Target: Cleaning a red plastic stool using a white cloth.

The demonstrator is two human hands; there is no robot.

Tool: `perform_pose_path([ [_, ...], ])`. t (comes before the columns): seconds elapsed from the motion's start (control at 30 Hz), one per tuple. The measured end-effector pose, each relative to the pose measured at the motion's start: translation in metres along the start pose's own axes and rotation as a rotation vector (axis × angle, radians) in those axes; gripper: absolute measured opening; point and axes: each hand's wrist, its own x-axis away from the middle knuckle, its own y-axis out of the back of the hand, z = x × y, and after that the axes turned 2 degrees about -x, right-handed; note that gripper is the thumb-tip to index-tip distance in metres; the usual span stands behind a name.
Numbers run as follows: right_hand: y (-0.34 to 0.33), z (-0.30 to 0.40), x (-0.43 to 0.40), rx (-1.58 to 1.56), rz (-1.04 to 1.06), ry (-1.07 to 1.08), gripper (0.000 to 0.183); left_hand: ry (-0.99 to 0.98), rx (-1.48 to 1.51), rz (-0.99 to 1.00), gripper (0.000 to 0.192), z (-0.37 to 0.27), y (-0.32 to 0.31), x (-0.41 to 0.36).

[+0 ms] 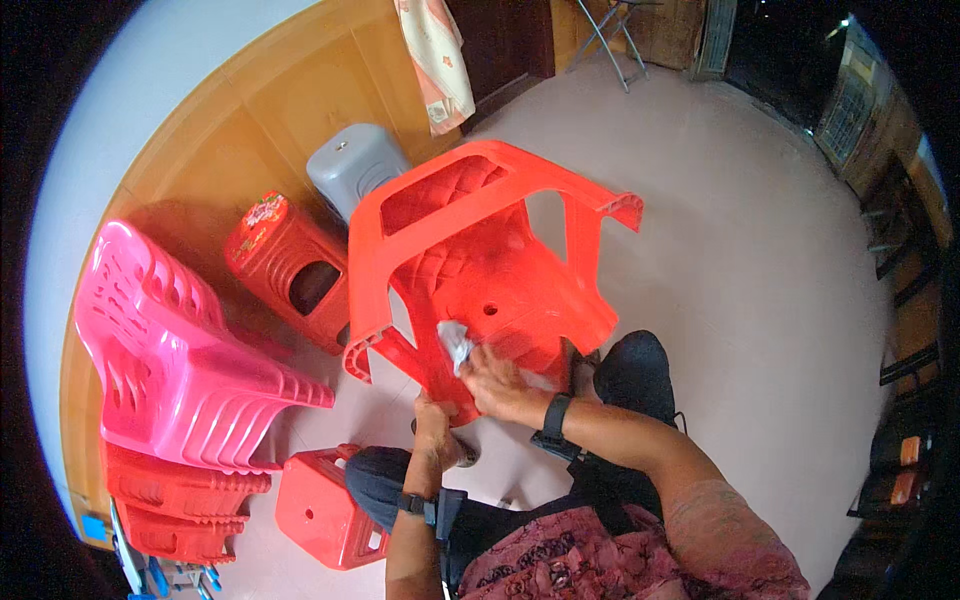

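Note:
A red plastic armchair [450,255] stands before me, tilted, its backrest away from me. Around the edge of its near part, low in the middle of the view, my left hand [435,420] is closed. My right hand [499,382] holds a crumpled white cloth [454,345] against the chair's red surface, left of the round hole in the seat. The fingertips are partly hidden by the cloth. Black bands circle both of my wrists.
Nested pink plastic chairs [172,360] and stacked red stools [180,517] stand at left. Beside them are a red stool [315,510], a flowered red stool [289,270] and a grey stool [356,165]. A patterned curtain [435,67] hangs beyond. A folding stand [615,45] is farther off.

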Motion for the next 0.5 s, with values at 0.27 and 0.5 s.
perform_pose_path([
  [0.27,0.035,-0.054,-0.01,0.003,0.08,-0.129,0.035,0.04,0.06,0.065,0.034,0.02,0.013,-0.007],
  [0.5,0.078,-0.111,-0.064,0.115,-0.351,-0.363,0.03,0.12,0.257,-0.009,0.026,0.04,0.023,-0.024],
])
